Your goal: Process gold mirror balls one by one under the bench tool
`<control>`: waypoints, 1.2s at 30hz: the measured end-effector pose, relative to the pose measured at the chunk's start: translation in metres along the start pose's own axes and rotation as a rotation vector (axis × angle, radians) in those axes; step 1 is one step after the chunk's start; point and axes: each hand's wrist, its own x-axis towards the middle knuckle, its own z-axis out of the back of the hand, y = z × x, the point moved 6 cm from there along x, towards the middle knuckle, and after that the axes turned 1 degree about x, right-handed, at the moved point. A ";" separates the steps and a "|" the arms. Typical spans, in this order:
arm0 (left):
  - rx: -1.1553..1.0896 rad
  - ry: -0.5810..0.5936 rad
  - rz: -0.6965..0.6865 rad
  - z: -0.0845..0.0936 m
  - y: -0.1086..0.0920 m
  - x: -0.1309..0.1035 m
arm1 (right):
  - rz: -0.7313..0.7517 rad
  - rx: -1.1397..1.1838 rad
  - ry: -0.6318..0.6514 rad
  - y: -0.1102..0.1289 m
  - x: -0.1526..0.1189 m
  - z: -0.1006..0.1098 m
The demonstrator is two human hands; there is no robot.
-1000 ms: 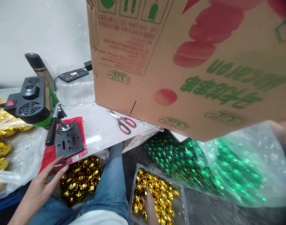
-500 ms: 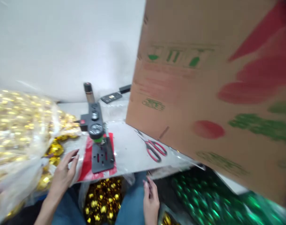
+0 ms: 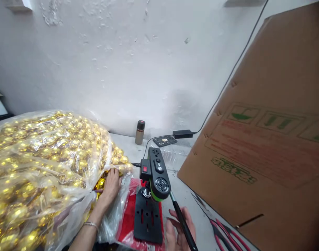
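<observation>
My left hand (image 3: 112, 183) reaches into the mouth of a large clear plastic bag (image 3: 57, 150) full of shiny gold balls; its fingertips are among the balls, and what they hold is hidden. My right hand (image 3: 180, 228) has its fingers apart, behind the black handle (image 3: 184, 221) of the machine, with nothing seen in it. Between my hands stands a small black machine (image 3: 159, 174) with a slotted base plate (image 3: 148, 221), resting on red plastic (image 3: 126, 212).
A large cardboard box (image 3: 253, 157) leans at the right, with red-handled scissors (image 3: 227, 237) by its lower edge. Behind the machine are a brown bottle (image 3: 139, 132), a dark remote-like device (image 3: 164, 141) and a black power adapter (image 3: 182, 134) with a cable.
The view has swung up and to the left. My left hand has moved into the bag of gold balls, and my right hand has come up beside the machine's handle.
</observation>
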 end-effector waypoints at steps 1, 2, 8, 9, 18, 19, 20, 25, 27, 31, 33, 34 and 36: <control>-0.010 0.018 0.009 0.000 -0.004 0.008 | 0.046 0.011 -0.011 0.002 0.008 0.000; -0.022 0.038 0.020 0.000 -0.007 0.014 | 0.103 0.017 -0.013 0.005 0.014 0.001; -0.154 0.150 0.104 0.000 -0.011 0.021 | 0.263 -0.014 0.019 0.028 0.020 0.008; -0.188 0.158 0.115 0.002 -0.011 0.016 | 0.269 -0.013 0.016 0.034 0.018 0.008; -1.509 0.277 0.462 -0.010 -0.023 -0.091 | 0.642 -0.118 0.132 0.093 0.034 -0.002; -1.624 0.278 0.548 -0.015 -0.026 -0.102 | 0.658 -0.120 0.155 0.097 0.037 -0.004; -1.687 0.276 0.623 -0.019 -0.030 -0.110 | 0.671 -0.124 0.178 0.101 0.040 -0.005; -1.674 0.311 0.692 -0.036 -0.048 -0.127 | 0.798 -0.153 0.284 0.125 0.046 -0.011; -1.576 0.318 0.622 -0.042 -0.054 -0.126 | 0.833 -0.157 0.309 0.129 0.047 -0.012; -1.335 0.180 0.400 -0.045 -0.062 -0.119 | 0.859 -0.180 0.320 0.131 0.047 -0.010; -1.240 0.154 0.297 -0.044 -0.067 -0.118 | 0.861 -0.196 0.320 0.131 0.047 -0.009; -1.187 0.160 0.250 -0.043 -0.070 -0.119 | 0.860 -0.201 0.322 0.131 0.046 -0.009; -1.066 0.173 0.166 -0.040 -0.074 -0.119 | 0.856 -0.205 0.331 0.131 0.046 -0.008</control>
